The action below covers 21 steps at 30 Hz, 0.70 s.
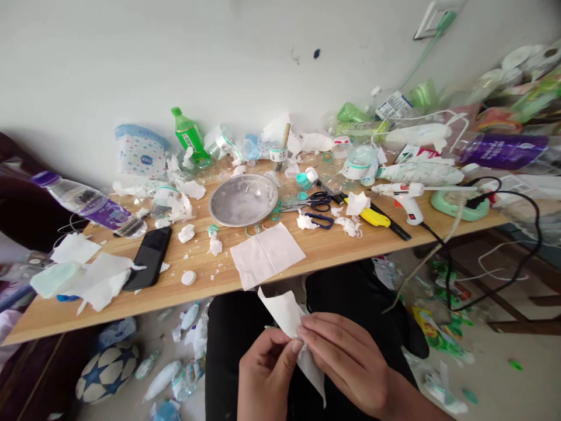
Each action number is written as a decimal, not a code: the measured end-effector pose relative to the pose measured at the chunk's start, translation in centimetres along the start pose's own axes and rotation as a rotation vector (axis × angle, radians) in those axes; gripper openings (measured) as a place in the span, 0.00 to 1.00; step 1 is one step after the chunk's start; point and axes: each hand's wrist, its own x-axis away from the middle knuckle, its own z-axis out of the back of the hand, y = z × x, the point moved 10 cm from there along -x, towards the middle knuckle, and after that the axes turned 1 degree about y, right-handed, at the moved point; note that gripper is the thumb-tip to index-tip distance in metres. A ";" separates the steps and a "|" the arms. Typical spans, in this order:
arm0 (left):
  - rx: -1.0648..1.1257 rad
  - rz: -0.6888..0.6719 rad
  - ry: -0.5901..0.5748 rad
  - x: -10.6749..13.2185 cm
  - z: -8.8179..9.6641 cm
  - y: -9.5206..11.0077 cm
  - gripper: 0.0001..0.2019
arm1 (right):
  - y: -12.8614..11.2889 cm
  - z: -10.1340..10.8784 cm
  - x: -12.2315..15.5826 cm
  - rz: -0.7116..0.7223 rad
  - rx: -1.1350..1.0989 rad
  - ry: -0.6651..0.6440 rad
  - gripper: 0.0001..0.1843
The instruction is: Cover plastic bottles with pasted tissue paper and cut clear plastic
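Both hands meet over my lap, below the table's front edge. A white tissue (283,311) is pinched between the thumb and fingers of my left hand (267,365). My right hand (346,356) has its fingers closed on the same tissue from the other side. One end of the tissue sticks up towards the table and the other hangs down below the fingers. Where the fingertips meet, the tissue looks bunched. Just beyond, a flat tissue sheet (267,254) lies at the table edge, in front of a metal bowl (243,204) with a whitish residue.
On the wooden table (175,304) lie a phone (149,257), black scissors (318,202), a yellow utility knife (368,213), a glue gun (407,202) with a trailing cord, and a purple-capped bottle (94,204). Cut bottles line the wall. A ball (107,374) and plastic scraps lie on the floor.
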 end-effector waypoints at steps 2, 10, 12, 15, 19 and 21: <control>0.031 -0.009 0.043 0.2 0.1 0.2 0.12 | -0.1 0.1 -0.3 0.004 -0.007 0.003 0.21; -0.064 -0.087 0.008 0.6 -0.6 0.9 0.12 | 0.1 0.2 -0.1 -0.047 -0.037 0.025 0.18; -0.084 -0.105 -0.008 0.5 -0.6 1.1 0.11 | 0.2 0.1 0.0 -0.054 -0.060 0.018 0.18; -0.138 -0.127 -0.086 0.3 -1.0 1.2 0.10 | 0.2 0.0 -0.2 -0.049 -0.083 -0.010 0.20; -0.124 -0.129 -0.128 0.3 -1.2 1.5 0.10 | 0.6 -0.1 -0.5 -0.074 -0.120 -0.052 0.21; -0.042 -0.099 -0.168 0.2 -1.4 1.3 0.13 | 0.6 0.0 -0.6 -0.073 -0.128 -0.051 0.20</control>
